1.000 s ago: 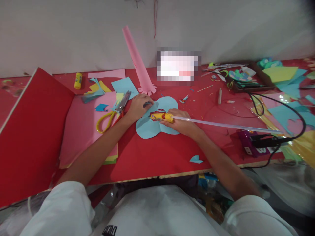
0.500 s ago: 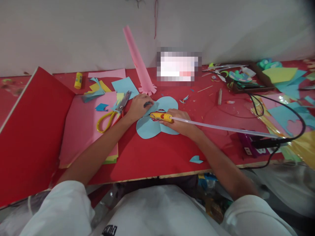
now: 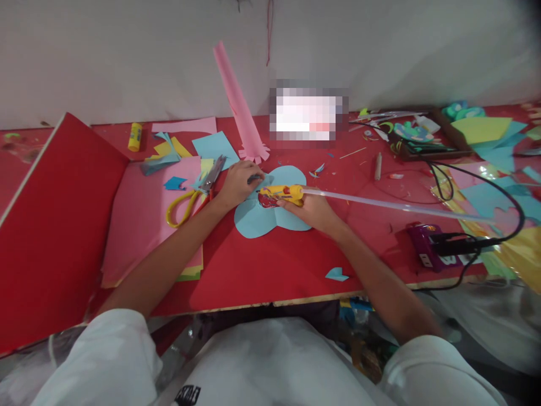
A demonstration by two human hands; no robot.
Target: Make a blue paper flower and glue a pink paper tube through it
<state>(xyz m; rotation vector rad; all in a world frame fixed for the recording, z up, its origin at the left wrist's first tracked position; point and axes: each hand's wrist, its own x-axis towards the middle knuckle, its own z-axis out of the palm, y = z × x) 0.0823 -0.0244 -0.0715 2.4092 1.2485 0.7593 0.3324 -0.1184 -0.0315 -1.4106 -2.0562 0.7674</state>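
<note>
A blue paper shape with rounded lobes [image 3: 256,220] lies on the red table, with a hole at its middle showing red. My left hand [image 3: 240,181] is closed at its upper left lobe, and a small dark item shows between the fingers; the paper's edge there is partly hidden. In my right hand [image 3: 313,210] is a yellow glue gun [image 3: 281,193], its tip pointing left over the paper, near my left fingers. A long clear glue stick [image 3: 380,207] runs out of its back to the right.
Scissors with yellow and red handles [image 3: 183,208] lie on pink sheets [image 3: 147,225] at left. A pink paper tube [image 3: 239,107] stands behind. At right are a purple power socket [image 3: 426,254], black cables and a dark tray [image 3: 439,151]. A yellow glue stick tube [image 3: 135,137] stands back left.
My right hand has raised the glue gun slightly and shifted it right, and the clear stick has moved up with it. My left hand has barely moved.
</note>
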